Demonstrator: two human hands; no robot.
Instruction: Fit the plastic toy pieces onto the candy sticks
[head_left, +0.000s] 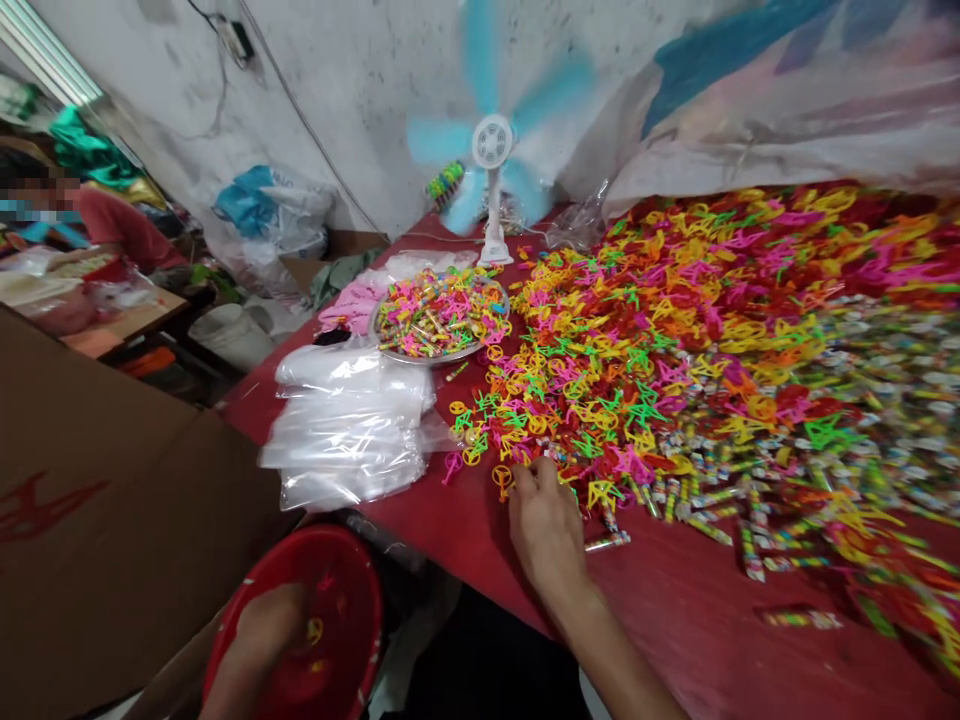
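My left hand (274,625) reaches down into a red bucket (367,570), blurred by motion, and its fingers are hidden. A few small yellow and pink plastic pieces lie at the bottom of the bucket. At the near edge of a large heap of colorful small plastic toys (592,370), my right hand (549,525) has its fingers bent down and drawn together. What sits between its fingertips I cannot make out. Just left of those fingers is a yellow ring-headed toy (502,481). Several small candy-filled tubes (709,528) lie to the right of this hand.
Clear plastic bags (345,430) are stacked left on the red table (465,530). Behind them stands a round tray (405,356) of mixed tubes and toys. A blue-bladed fan (493,142) spins at the back. A cardboard box (112,500) flanks the left; another person (131,225) sits beyond.
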